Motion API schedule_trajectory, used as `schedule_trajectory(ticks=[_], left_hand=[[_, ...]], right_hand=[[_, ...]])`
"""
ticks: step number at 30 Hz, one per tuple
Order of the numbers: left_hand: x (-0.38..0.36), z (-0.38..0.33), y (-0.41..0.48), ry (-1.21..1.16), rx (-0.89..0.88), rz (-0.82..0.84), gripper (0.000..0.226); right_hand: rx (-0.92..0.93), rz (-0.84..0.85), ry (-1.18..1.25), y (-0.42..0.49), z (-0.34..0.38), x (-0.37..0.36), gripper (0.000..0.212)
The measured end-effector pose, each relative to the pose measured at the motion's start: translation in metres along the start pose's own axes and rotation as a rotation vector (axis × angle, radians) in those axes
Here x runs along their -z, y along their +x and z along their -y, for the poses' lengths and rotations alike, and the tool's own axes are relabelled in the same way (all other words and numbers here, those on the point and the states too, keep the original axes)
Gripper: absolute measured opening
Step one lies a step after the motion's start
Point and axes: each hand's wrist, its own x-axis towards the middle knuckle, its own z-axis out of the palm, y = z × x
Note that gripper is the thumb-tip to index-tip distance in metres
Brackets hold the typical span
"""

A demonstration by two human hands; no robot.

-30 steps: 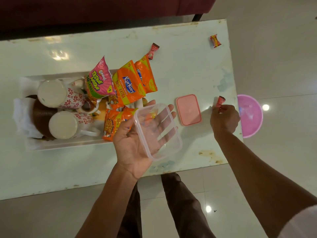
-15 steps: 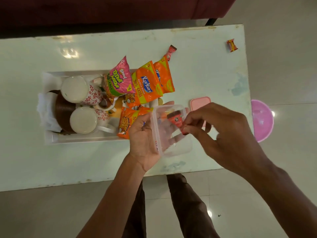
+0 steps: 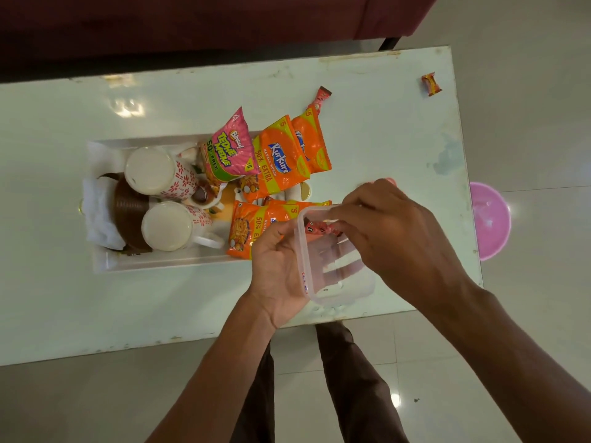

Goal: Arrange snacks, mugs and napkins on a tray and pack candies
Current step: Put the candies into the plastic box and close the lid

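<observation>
**Candy going into the box: release low, keep the box level**

Right hand: fingertips pinched shut on a red candy, held just inside the far end of the clear box. Candy sits at rim level or slightly below; can't tell whether it touches the floor of the box yet.

Left hand: closed around the box from below and from the left side, fingers visible through the plastic underneath. Box is held in the air above the near edge of the table, tilted a bit toward the person.

To do this step well, my read:
- Push the pinch a little deeper before opening the fingers. The box is shallow and the wrapper is light, so a drop from the rim could bounce out.
- Level the box or keep the tilt toward the palm, so the candy slides to the near end and the far end remains free.
- Left grip stays firm while the right lets go.

Left to pack: one red candy at the top of the snack packets, one orange candy near the far right corner of the table. Both are well apart from the box.

Tray looks done: two mugs, napkins and packets are on it. The lid is mostly hidden behind the right hand; only a pink edge shows.
</observation>
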Motion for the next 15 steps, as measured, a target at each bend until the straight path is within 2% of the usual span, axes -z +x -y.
schedule_trajectory(ticks=[6, 10, 13, 15], left_hand=[[-0.013, -0.001, 0.007, -0.028, 0.079, 0.069, 0.076], [-0.019, 0.000, 0.019, -0.040, 0.063, 0.067, 0.059], [-0.027, 0.001, 0.028, -0.048, 0.036, 0.026, 0.061], [-0.033, 0.001, 0.033, -0.075, 0.023, 0.021, 0.068]], right_hand=[[-0.375, -0.234, 0.278, 0.008, -0.047, 0.019, 0.011], [-0.652, -0.312, 0.389, 0.038, -0.118, 0.011, 0.012], [-0.801, -0.289, 0.336, 0.069, -0.183, -0.008, 0.019], [-0.820, -0.268, 0.265, 0.087, -0.220, -0.021, 0.023]])
